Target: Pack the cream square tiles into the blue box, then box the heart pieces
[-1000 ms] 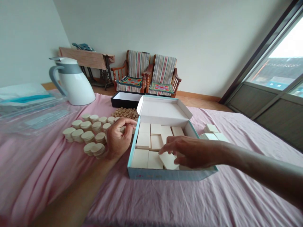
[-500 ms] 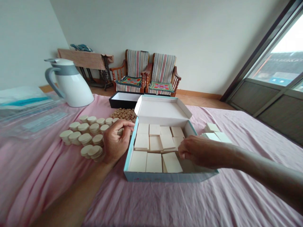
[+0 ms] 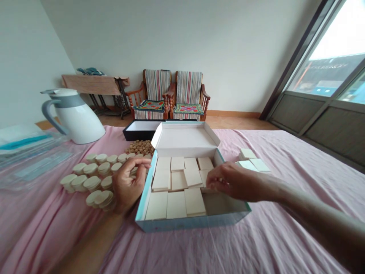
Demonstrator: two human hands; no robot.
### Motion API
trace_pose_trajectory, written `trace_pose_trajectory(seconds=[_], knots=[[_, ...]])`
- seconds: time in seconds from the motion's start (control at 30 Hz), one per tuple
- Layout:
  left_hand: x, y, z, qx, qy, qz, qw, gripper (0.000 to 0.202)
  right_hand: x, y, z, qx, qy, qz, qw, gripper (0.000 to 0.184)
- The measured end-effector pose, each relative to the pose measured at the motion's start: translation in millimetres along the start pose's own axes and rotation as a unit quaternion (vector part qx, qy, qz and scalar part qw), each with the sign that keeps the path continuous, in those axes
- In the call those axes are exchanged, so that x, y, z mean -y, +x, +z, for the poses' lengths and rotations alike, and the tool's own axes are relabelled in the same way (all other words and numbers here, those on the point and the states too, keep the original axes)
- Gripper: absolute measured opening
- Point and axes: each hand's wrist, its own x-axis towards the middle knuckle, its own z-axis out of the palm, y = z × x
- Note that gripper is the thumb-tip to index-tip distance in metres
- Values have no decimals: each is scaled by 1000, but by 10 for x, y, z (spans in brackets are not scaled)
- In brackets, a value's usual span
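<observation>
A light-blue box (image 3: 182, 222) with its lid folded back holds rows of pale square wooden pieces (image 3: 155, 205) in stacks. My right hand (image 3: 228, 180) hovers over the right part of the box with its fingers curled in; its fingertips are partly hidden, and anything between them cannot be made out. Beside the left wall of the box is my left hand (image 3: 128, 184), its fingers loosely bent and thumb apart, the fingertips at the rim. Round wooden discs (image 3: 92, 182) stand in stacks left of that hand. The front right corner of the box shows bare bottom.
More square pieces (image 3: 248, 154) lie right of the box on the pink cloth (image 3: 182, 253). Behind the discs are small wooden beads (image 3: 139, 146) and a black box (image 3: 137, 137). A white jug (image 3: 82, 121) and clear plastic packaging (image 3: 37, 160) stand at the left.
The front row's third stack was skewed and now sits straight beside its neighbour. My right hand has risen slightly off the pieces. The whole view has shifted; my left hand stays by the rim.
</observation>
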Motion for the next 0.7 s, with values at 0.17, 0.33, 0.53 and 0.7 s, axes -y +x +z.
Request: trace_pose_trajectory(seconds=[0.17, 0.33, 0.53, 0.7], knots=[[65, 23, 15, -9, -16, -50, 999, 17, -530, -49, -3, -398, 232, 73, 884, 25], [141, 140, 52, 22, -58, -121, 991, 27, -932, -13, 400, -499, 228, 144, 824, 27], [164, 468, 195, 77, -66, -161, 982, 44, -895, 77, 719, -406, 112, 165, 892, 42], [212, 730, 389, 113, -23, -224, 968, 35, -827, 50, 727, -405, 96, 136, 899, 43]])
